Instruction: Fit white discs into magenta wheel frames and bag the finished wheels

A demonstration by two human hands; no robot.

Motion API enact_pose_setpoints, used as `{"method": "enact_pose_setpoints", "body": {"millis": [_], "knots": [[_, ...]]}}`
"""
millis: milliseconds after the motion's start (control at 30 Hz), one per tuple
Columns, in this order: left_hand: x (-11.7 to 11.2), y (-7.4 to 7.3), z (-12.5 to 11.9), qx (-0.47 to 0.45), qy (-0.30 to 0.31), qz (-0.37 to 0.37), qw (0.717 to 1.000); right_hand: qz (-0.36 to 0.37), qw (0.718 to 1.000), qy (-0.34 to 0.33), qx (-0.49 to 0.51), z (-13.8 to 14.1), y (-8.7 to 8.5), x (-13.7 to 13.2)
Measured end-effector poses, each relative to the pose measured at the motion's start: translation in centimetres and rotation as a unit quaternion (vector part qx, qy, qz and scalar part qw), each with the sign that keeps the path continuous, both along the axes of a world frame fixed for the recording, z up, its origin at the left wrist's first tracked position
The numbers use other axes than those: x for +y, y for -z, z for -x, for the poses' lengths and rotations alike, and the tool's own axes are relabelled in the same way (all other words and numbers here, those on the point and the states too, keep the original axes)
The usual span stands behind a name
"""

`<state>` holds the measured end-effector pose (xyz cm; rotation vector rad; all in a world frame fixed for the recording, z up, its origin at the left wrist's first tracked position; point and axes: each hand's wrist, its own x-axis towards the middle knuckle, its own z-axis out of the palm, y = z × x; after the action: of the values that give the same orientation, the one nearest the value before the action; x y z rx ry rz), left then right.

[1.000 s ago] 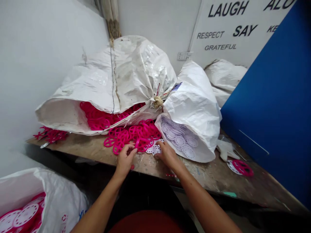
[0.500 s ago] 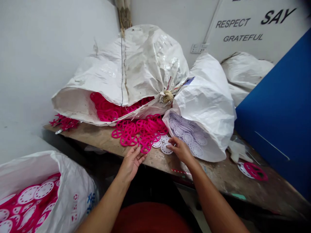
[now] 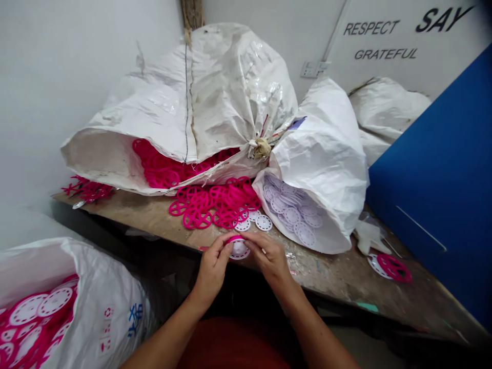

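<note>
Both hands meet above the worn wooden bench top [image 3: 319, 271]. My left hand [image 3: 212, 269] and my right hand [image 3: 267, 259] hold a white perforated disc [image 3: 239, 249] between them, with a pink ring [image 3: 232, 239] along its upper edge. The fingers hide part of both pieces. Just beyond my hands lies a heap of pink spoked rings [image 3: 215, 205], with loose white perforated discs [image 3: 263, 222] at its near edge. More white discs [image 3: 292, 215] fill the mouth of a white woven sack [image 3: 326, 154].
A larger woven sack [image 3: 180, 102] spills pink rings behind the heap. At lower left, an open sack [image 3: 92, 302] holds white discs in pink rings. A disc and ring [image 3: 390, 268] lie on the bench at right, beside a blue panel [image 3: 430, 169].
My hands have come together and lifted a white disc with a pink ring off the bench. The view has shifted slightly.
</note>
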<state>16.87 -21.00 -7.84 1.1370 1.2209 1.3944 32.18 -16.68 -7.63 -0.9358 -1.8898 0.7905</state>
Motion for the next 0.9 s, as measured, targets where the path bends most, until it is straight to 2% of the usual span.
{"method": "enact_pose_setpoints", "body": {"millis": [67, 133, 233, 333, 433, 533, 633, 667, 733, 800, 833, 867, 900], "knots": [[0.0, -0.2, 0.1, 0.048, -0.011, -0.030, 0.998, 0.030, 0.999, -0.020, 0.006, -0.1, -0.1, 0.1], [0.0, -0.4, 0.0, 0.052, -0.009, -0.026, 0.998, 0.065, 0.998, -0.009, 0.022, 0.0, -0.2, 0.2], [-0.2, -0.3, -0.4, -0.013, 0.033, 0.020, 0.999, 0.147, 0.986, 0.021, 0.080, -0.1, -0.3, 0.2], [-0.5, 0.0, -0.7, -0.070, 0.070, 0.064, 0.993, 0.201, 0.971, -0.003, 0.126, -0.5, -0.3, 0.0], [-0.7, 0.4, -0.7, -0.061, 0.054, 0.069, 0.994, 0.182, 0.978, -0.035, 0.092, -0.6, 0.0, -0.5], [-0.7, 1.0, -0.7, -0.055, 0.038, 0.066, 0.996, 0.154, 0.987, -0.021, 0.051, -0.1, 0.2, -1.2], [-1.3, 0.6, 0.3, -0.070, 0.036, 0.077, 0.994, 0.153, 0.986, -0.039, 0.049, 0.3, -0.2, -1.1], [-1.7, 0.1, 1.0, -0.081, 0.014, 0.071, 0.994, 0.153, 0.986, -0.050, 0.053, 0.2, -0.4, -0.8], [-3.0, -1.7, 3.1, -0.116, -0.095, 0.010, 0.989, 0.138, 0.988, -0.042, 0.053, -0.6, -0.6, 0.4], [-4.3, -3.8, 5.4, -0.163, -0.221, -0.102, 0.956, 0.104, 0.994, 0.026, 0.019, -2.0, -0.3, 2.3], [-4.7, -4.7, 6.3, -0.182, -0.259, -0.154, 0.936, 0.081, 0.994, 0.074, -0.014, -2.7, 0.1, 3.4], [-4.8, -5.2, 7.1, -0.190, -0.276, -0.188, 0.923, 0.061, 0.990, 0.114, -0.059, -3.4, 0.6, 4.6], [-4.6, -5.3, 7.8, -0.179, -0.278, -0.198, 0.923, 0.044, 0.983, 0.139, -0.112, -4.1, 1.2, 5.7]]}}
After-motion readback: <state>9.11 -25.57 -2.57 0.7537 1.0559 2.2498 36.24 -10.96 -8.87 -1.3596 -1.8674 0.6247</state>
